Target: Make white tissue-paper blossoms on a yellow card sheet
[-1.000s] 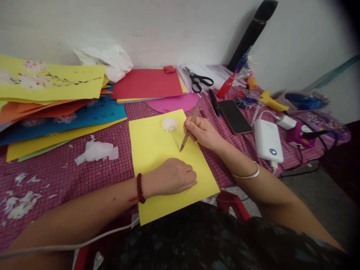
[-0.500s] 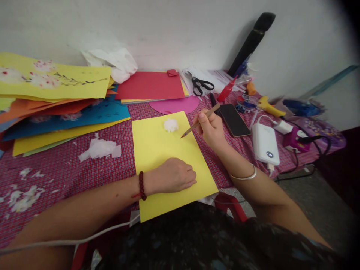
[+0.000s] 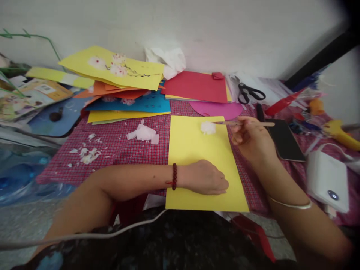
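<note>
Yellow paper point(image 3: 188, 148) lies at the near edge of a cloth-covered table point(image 3: 126, 154), a white tuft point(image 3: 208, 128) resting close to the sheet's far edge, toward its far right corner. A person's right hand point(image 3: 254, 142) pinches a wooden pencil point(image 3: 266, 124) just beyond the sheet's right edge, its point at the tuft; blur makes it hard to say whether the two touch. The left hand point(image 3: 204, 178), loosely curled and palm down, lies across the sheet's near half, with nothing visible in its grip. Work on the sheet appears early: one tuft is on, and no drawn marks show around it. Toward the table's far edge, a decorated sheet point(image 3: 112, 71) tops a pile, bearing blossoms and a dark branch, detail seemingly left to add here.
</note>
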`<state>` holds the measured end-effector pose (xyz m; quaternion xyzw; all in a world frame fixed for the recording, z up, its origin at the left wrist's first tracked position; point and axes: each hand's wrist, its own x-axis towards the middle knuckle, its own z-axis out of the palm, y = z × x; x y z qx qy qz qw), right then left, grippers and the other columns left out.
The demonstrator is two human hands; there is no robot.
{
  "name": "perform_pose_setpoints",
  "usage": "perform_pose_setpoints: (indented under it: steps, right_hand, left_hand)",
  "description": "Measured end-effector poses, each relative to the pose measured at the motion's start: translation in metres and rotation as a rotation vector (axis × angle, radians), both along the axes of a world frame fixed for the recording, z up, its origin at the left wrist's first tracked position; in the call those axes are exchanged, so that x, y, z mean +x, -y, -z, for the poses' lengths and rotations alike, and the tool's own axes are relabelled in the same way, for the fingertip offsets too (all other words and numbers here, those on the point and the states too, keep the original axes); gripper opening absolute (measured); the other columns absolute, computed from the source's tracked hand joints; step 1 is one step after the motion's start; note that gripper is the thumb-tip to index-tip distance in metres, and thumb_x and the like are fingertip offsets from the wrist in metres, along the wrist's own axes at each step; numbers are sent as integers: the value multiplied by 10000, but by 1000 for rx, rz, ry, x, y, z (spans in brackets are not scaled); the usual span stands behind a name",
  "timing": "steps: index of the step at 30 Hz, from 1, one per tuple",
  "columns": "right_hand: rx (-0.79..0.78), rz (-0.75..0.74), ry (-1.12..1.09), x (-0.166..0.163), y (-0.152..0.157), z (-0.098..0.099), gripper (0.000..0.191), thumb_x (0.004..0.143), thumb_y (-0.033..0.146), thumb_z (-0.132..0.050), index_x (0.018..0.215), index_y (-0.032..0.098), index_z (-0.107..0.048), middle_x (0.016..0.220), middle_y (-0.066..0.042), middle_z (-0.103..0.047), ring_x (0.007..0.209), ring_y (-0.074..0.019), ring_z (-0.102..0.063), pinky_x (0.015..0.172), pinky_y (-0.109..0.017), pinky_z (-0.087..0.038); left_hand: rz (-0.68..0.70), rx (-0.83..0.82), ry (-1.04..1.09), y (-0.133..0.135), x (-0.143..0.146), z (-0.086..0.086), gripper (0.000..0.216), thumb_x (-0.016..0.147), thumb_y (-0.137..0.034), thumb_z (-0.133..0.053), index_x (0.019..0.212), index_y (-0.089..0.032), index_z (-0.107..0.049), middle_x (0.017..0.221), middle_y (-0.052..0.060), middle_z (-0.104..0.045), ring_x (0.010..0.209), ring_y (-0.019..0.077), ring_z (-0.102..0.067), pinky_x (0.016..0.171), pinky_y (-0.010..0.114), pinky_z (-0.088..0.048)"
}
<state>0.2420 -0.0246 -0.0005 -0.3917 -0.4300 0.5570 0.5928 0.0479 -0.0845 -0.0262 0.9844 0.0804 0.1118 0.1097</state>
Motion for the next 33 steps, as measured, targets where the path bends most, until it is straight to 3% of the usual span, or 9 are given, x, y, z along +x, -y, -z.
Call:
perform_pose_setpoints:
  steps: [3,8,10,13,16,18,21,27,33]
  right_hand:
    - [-117,-124,-73,3,-6,7,231,724,389,-804,901,266,-720,817,16,-715,502,-95,-517,414,-229,-400]
    - [-210,-153,-188,13,-10,9,79,820,318,-700,758,271,-683,675,34,-617,489,-86,-449,430,-225,-381]
    - [-199,-153,-188,15,-11,8,93,841,302,-668,755,268,-670,640,33,-567,474,-88,-427,424,-228,-378]
    - [-191,-143,-179,16,-12,7,100,825,310,-686,756,246,-653,625,34,-537,462,-82,-415,419,-222,-383]
    - [-202,-153,-176,11,-11,7,143,778,332,-742,761,231,-643,621,34,-538,467,-78,-420,413,-208,-386]
    - [-212,-181,-145,9,-10,7,162,769,355,-753,763,238,-641,617,34,-527,467,-83,-419,411,-205,-390]
    - [-223,-198,-123,7,-10,6,142,781,357,-738,753,252,-646,614,35,-518,461,-83,-402,408,-200,-379]
    - [-227,-207,-250,13,-7,11,94,816,283,-692,752,234,-644,602,49,-515,465,-64,-385,433,-194,-345]
    - [-290,-129,-319,18,-4,15,178,888,204,-559,729,198,-638,599,37,-494,475,-65,-369,471,-209,-334]
  left_hand:
    - [2,64,-35,5,-3,-8,240,994,-308,-471,866,-195,-639,791,13,-684,635,164,-594,527,356,-339]
    - [-49,250,-51,6,-39,-41,106,962,-216,-529,988,-175,-624,893,48,-676,809,187,-620,659,340,-423]
    - [-305,248,-75,-1,-72,-55,211,961,-307,-540,1108,-168,-605,1001,78,-690,922,218,-630,774,356,-458]
    - [-831,147,-41,-18,-139,-67,340,961,-304,-490,1259,-152,-548,1237,135,-641,1134,269,-593,952,404,-455]
    - [-1108,16,-118,-33,-202,-65,368,934,-380,-474,1203,-161,-599,1164,150,-658,1073,315,-619,924,449,-479]
    - [-1154,-15,-188,-37,-230,-59,371,904,-368,-480,1185,-167,-614,1171,158,-660,1093,336,-612,942,476,-472]
    - [-1121,-56,-264,-37,-248,-49,394,864,-332,-487,1198,-162,-608,1205,154,-655,1102,327,-609,949,465,-477]
    - [-1232,-34,-276,-33,-253,-40,462,859,-444,-489,1182,-138,-616,1148,177,-665,1065,338,-611,924,456,-476]
    - [-1233,89,-293,-23,-245,-29,386,915,-355,-394,1100,-127,-644,1172,181,-631,1121,318,-554,1011,470,-410]
